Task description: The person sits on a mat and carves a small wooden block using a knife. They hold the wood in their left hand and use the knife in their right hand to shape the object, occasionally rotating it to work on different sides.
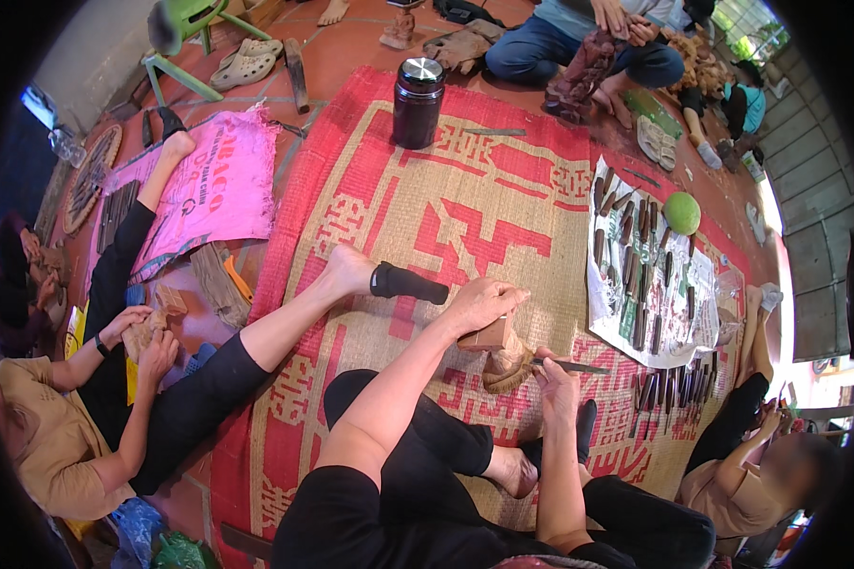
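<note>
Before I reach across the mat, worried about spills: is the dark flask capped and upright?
Capped and upright: the dark flask stands on its base with its silver lid on top.

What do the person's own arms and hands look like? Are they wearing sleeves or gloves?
Both forearms are bare, with no long sleeves. The left hand and right hand wear no gloves, and no watch or bracelet shows. Lower down, only black clothing is visible.

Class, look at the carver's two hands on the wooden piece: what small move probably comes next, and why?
Probably a short push of the chisel into the wooden piece: the right hand holds its tip at the wood, while the left hand presses down from above.
</note>
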A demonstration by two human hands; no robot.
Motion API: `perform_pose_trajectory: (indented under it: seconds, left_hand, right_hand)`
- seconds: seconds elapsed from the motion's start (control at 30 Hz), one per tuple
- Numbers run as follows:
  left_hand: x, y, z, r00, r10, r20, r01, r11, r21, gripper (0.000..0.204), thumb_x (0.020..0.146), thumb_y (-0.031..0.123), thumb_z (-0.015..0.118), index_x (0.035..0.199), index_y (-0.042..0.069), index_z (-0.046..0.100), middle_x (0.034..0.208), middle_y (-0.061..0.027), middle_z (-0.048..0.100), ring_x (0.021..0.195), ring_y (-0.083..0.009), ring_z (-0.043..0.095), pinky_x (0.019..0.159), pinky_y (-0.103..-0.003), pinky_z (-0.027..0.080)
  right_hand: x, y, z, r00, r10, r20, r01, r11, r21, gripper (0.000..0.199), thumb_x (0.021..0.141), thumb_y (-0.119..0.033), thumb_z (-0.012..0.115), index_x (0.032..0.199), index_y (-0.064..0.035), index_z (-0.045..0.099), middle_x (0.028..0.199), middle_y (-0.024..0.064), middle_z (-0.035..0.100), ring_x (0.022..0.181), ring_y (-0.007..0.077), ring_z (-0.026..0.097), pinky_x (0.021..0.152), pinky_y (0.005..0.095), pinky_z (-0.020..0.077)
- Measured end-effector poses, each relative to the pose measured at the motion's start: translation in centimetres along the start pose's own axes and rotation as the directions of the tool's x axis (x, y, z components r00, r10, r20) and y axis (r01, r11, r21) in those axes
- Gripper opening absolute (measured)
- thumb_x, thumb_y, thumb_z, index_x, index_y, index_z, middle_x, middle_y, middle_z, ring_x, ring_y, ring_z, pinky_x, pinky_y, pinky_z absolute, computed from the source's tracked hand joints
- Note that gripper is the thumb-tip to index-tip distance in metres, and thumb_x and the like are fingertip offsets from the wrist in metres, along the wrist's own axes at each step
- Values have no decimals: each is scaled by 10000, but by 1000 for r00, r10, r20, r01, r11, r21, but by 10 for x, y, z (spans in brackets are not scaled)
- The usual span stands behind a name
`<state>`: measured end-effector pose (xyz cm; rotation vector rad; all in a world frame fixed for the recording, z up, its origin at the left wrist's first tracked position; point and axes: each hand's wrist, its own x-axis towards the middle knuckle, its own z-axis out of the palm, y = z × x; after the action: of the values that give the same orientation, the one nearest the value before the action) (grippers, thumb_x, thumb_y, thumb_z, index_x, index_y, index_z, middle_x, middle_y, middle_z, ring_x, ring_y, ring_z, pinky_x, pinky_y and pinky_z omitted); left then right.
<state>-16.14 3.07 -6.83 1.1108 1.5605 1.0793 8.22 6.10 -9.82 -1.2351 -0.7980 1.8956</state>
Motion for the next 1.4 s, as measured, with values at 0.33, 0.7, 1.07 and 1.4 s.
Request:
perform_pose_trajectory:
  seconds: [0.33, 0.7, 1.07, 1.4]
  left_hand:
    - [-3, 13, 4, 999, -16, -32, 15, 999, -39, 434, 862, 449, 548, 739, 42, 637, 620, -60, 591, 606, -126, 570, 602, -314, 441]
    - [-1, 2, 4, 998, 52, -27, -52, 998, -30, 468, 874, 467, 518, 684, 45, 585, 575, -53, 547, 559, -133, 526, 557, -312, 406]
    - [-1, -1, 7, 997, 0, -81, -8, 995, -96, 468, 868, 465, 528, 663, 46, 574, 562, -50, 530, 554, -128, 515, 547, -322, 400]
    - [1, -2, 8, 996, -12, -92, 5, 997, -74, 457, 866, 450, 540, 670, 39, 581, 570, -49, 538, 558, -134, 519, 554, -321, 408]
  right_hand:
    - [-1, 0, 1, 1000, -14, 16, 15, 999, -35, 127, 767, 49, 626, 810, -47, 554, 988, 148, 659, 824, 208, 632, 757, 319, 517]
    - [-9, -2, 15, 999, -25, -20, 24, 997, -74, 128, 758, 63, 617, 792, -42, 551, 995, 140, 644, 841, 172, 606, 810, 300, 484]
    - [-6, 7, 16, 999, -37, 1, 37, 999, 20, 117, 776, 55, 618, 809, -39, 556, 1064, 146, 622, 898, 181, 580, 837, 300, 446]
    - [7, 13, -10, 989, 39, -141, -27, 996, 85, 94, 789, 55, 604, 833, -15, 560, 983, 136, 641, 905, 224, 619, 818, 374, 504]
